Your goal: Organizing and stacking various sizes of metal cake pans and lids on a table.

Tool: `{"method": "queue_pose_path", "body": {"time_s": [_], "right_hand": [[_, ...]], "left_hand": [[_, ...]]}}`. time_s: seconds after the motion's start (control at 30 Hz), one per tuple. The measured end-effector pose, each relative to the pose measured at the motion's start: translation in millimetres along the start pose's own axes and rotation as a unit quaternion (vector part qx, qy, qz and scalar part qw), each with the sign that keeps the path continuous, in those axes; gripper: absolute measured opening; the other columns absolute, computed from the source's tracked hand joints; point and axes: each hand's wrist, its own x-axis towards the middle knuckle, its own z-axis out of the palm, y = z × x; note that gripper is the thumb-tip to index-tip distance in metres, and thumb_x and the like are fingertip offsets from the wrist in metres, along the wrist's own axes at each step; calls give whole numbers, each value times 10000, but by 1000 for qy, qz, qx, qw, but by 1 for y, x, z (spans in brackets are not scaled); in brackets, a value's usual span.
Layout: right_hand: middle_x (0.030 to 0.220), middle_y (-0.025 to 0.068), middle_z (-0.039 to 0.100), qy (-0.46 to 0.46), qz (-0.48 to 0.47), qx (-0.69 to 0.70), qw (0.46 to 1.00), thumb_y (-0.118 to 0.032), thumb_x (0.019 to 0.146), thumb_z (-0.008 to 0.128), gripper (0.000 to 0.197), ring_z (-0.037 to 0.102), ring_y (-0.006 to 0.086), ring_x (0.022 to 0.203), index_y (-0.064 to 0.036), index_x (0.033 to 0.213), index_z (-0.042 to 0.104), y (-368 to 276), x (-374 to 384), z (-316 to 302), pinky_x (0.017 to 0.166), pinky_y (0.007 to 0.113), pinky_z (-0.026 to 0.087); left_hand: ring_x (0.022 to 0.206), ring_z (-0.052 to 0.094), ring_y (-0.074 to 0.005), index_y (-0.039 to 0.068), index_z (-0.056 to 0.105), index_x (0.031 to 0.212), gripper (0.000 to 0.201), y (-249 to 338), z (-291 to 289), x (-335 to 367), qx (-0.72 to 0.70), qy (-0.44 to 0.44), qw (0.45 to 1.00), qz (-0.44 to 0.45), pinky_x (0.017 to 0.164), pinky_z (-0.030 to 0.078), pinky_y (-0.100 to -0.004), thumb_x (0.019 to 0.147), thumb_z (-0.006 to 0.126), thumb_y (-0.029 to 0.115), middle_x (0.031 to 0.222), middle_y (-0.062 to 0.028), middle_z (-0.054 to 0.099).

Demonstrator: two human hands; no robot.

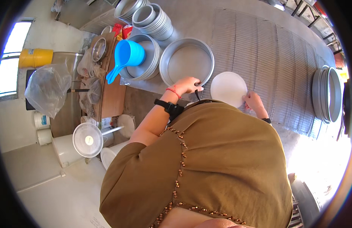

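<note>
Before me on the table sits a wide, shallow round metal pan [185, 62]. My left hand [188, 86] is at its near right rim, fingers curled against the edge; the fingertips are partly hidden. To the right of the pan is a flat white disc [229, 89], which looks like a round of baking paper. Its right edge is pinched between the thumb and fingers of my right hand [254, 102]. The disc lies over the near part of a large wire rack [255, 57].
Left of the pan, a blue measuring jug [128, 55] rests on a stack of pans [155, 62]. Behind it stand stacked smaller tins [160, 26]. Several large rings or pans [327, 95] stand at the rack's right end. A kitchen scale or fan-like white round thing [88, 140] is at lower left.
</note>
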Motion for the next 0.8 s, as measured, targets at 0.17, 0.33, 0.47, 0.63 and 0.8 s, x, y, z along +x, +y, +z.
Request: {"method": "queue_pose_path", "body": {"time_s": [0.17,0.33,0.47,0.63,0.8], "right_hand": [[700,96,634,173,-81,-185,964,-240,873,610,251,653,184,593,3,909,557,8,25,0,550,332,501],[686,95,603,63,-142,58,986,-253,877,620,274,639,186,579,6,940,560,-96,1,2,556,325,499],[710,110,621,62,-188,8,980,-290,851,636,340,644,199,579,15,973,547,-148,20,27,567,317,504],[693,128,651,78,-153,-55,984,-264,798,644,329,651,219,555,37,914,581,-176,52,52,565,320,523],[575,130,651,11,-90,-24,996,-152,736,587,197,654,219,520,38,714,635,-186,66,56,507,341,539]], "left_hand": [[805,647,-257,36,659,983,287,-18,-11,-41,-159,187,969,-5,730,502,-336,886,602,301,916,-134,681],[765,640,-252,22,633,1028,246,-70,0,-69,-100,444,888,-59,709,502,-321,878,626,218,885,-113,667],[752,646,-224,-23,518,1169,402,-90,13,-77,-113,442,876,-154,672,505,-322,863,647,202,848,-116,646],[736,667,-180,-54,422,1244,498,-94,8,-71,-307,324,877,-175,600,515,-294,884,634,217,860,-128,643],[706,673,-183,-53,428,1212,465,-109,12,-74,-379,320,857,-142,551,513,-277,901,623,232,868,-113,632]]}}
